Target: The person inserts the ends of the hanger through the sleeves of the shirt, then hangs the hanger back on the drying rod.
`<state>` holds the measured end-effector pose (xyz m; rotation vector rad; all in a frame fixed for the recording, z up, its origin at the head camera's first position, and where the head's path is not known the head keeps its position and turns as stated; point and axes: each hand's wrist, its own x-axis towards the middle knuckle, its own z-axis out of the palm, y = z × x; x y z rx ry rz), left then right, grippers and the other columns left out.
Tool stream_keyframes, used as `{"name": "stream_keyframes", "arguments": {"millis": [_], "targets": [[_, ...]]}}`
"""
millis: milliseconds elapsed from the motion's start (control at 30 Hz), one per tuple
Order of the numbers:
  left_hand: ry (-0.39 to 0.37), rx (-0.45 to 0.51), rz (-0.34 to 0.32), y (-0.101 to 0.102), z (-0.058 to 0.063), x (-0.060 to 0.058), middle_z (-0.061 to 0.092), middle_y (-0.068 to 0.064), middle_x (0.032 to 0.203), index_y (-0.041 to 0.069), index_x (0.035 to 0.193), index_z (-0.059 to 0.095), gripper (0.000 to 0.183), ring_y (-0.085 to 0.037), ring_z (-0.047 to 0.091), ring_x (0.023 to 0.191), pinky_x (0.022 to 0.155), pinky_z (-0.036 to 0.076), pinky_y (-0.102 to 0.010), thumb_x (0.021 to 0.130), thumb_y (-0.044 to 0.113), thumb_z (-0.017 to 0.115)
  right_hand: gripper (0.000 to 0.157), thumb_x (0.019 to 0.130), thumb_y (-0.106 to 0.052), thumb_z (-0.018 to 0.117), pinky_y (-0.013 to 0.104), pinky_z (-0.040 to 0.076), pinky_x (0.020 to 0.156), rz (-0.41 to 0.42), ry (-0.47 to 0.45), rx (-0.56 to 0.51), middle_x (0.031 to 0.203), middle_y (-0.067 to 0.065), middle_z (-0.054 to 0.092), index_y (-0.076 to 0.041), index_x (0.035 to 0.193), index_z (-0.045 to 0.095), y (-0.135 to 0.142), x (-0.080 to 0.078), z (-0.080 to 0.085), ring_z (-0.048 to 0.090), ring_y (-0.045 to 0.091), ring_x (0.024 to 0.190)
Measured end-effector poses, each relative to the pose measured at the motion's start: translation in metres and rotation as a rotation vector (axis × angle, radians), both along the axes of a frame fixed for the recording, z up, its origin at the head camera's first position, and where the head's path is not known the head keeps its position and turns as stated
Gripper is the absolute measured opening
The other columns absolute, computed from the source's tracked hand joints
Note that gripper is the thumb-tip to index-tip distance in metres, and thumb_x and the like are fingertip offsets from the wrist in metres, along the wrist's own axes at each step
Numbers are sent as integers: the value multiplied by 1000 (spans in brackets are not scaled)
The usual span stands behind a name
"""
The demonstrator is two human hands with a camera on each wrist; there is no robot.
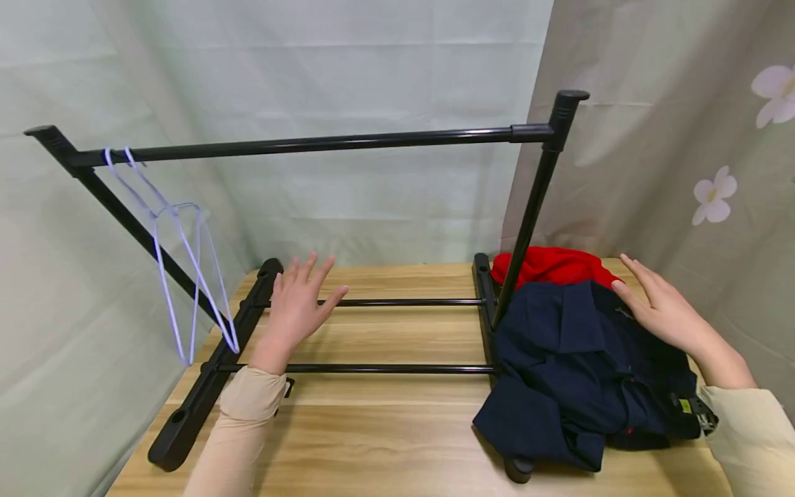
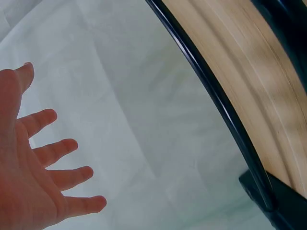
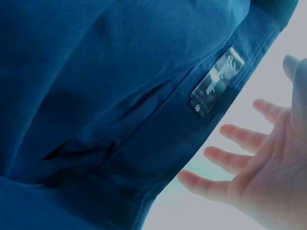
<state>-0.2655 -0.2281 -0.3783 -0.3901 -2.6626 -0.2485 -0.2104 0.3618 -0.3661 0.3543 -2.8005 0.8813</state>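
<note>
Navy cloth (image 1: 577, 373) lies across one foot (image 1: 484, 284) of the black rack (image 1: 323, 143) (only the head view shows its lilac hangers (image 1: 170, 209)), left hand (image 1: 302, 297) apart, right hand (image 1: 671, 310) nearby, both open, above wood-grain table (image 1: 385, 421) and before pale curtains (image 1: 373, 83).

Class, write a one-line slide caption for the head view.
Two lavender hangers on a black clothes rack, navy garment and red cloth at right, left hand and right hand spread empty.
</note>
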Motion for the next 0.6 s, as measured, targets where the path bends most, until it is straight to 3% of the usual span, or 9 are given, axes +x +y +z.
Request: {"name": "stream_keyframes", "arguments": {"millis": [233,367,600], "targets": [[-39,20,-68,28,-6,-4,28,-14,147,27,146,30,69,-41,17,135,101,11,-65,88,60,46,62,100,-33,40,66,11,98,-33,-53,-17,148,28,11,-22,150,7,7,8,-1,12,51,131],[-37,23,-119,44,-12,-2,32,-13,146,26,145,31,68,-40,24,133,100,18,-62,88,59,46,61,100,-32,39,67,11,97,-28,-63,-44,150,24,10,-22,150,7,10,13,-8,12,50,132],[3,52,-273,90,-24,4,42,-13,138,22,143,37,64,-36,38,125,97,31,-56,90,56,47,61,100,-31,38,71,23,85,-46,-107,-53,144,34,16,-19,150,6,22,23,-25,25,58,120]]}}
